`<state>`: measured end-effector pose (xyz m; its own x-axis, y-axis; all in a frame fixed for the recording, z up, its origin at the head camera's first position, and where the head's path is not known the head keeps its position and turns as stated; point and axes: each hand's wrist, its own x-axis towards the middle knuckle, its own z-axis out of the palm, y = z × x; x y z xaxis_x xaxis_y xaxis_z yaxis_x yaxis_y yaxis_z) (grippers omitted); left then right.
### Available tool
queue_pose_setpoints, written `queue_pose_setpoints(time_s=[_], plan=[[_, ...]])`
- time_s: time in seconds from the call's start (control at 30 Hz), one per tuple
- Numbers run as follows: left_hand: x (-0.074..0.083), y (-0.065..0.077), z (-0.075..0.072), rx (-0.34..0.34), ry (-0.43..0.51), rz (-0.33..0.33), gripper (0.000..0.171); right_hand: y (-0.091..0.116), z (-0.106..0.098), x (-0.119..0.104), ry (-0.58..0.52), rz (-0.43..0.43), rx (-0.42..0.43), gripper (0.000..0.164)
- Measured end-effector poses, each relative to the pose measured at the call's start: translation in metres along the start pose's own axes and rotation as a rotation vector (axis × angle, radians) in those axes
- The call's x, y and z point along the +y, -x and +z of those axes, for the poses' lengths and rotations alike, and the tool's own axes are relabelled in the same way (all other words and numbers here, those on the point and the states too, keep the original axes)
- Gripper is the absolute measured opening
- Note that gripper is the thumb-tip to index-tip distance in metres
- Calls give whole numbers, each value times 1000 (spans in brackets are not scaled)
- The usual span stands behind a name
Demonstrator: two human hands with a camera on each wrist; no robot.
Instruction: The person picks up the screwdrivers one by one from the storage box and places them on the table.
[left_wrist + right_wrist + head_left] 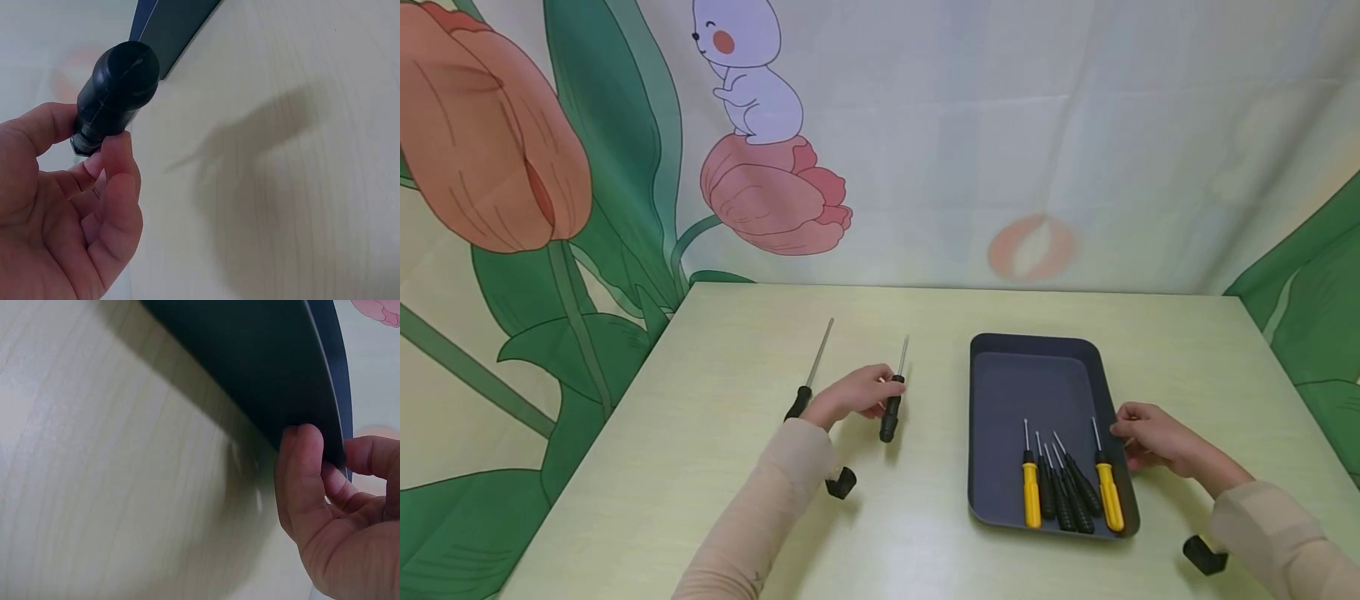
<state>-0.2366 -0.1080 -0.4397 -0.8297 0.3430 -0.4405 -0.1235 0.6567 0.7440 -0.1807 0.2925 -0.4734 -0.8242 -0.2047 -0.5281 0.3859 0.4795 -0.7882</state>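
My left hand pinches a black-handled screwdriver between thumb and fingers, its shaft pointing to the back of the table. In the left wrist view, the rounded butt of the screwdriver faces the camera and its shadow falls on the tabletop. A second black-handled screwdriver lies left of that hand, partly behind the wrist. My right hand grips the right rim of a dark tray; in the right wrist view, the thumb is at the rim and fingers touch the outer wall.
Inside the tray lie two yellow-handled screwdrivers, one left and one right, with several black-handled screwdrivers between them. The pale wooden table ends at a printed curtain. Black wrist pieces hang beneath both sleeves.
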Motion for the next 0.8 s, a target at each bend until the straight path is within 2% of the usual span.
queue_pose_setpoints(time_s=[0.57, 0.8], plan=[[-18, 8, -28, 38, -26, -62, 22, -2, -1, 1, -17, 4, -4, 8], [-25, 8, -36, 46, -67, -93, 23, -2, -1, 1, -14, 7, -5, 8]])
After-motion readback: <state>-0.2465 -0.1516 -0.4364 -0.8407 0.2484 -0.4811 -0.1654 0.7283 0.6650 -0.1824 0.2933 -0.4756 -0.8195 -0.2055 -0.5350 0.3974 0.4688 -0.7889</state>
